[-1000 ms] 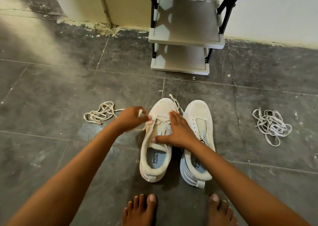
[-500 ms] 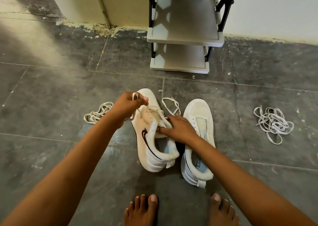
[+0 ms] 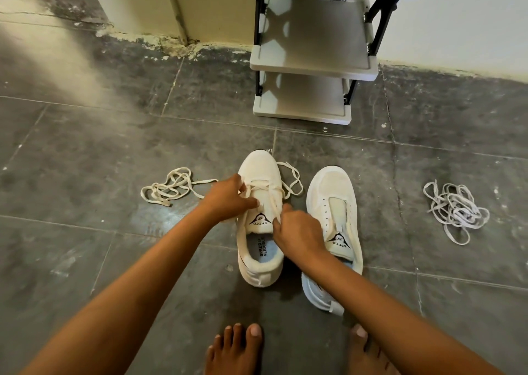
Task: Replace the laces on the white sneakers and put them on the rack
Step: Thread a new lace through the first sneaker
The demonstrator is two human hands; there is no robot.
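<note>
Fingers of the left hand [image 3: 228, 196] are pinching the lace [image 3: 264, 187] at the left eyelet row of the left sneaker [image 3: 258, 220], while the right hand [image 3: 295, 229] is curling round the same lace near the tongue, seemingly pulling it through and steadying the shoe. That sneaker is sitting upright on the floor [image 3: 85, 146], toe pointing toward the rack [image 3: 311, 69], partly laced, with a loose end looping out beside its toe. Just beside it, the right sneaker [image 3: 333, 217] is lying with bare eyelets and no lace. Both are looking off-white, with a dark logo on each tongue. One lace bundle [image 3: 171, 186] is lying left of the shoes and a larger tangle [image 3: 454, 209] well apart on the right, probably kept sorted as old and new. Shelves are standing unfilled, near enough for later placing.
</note>
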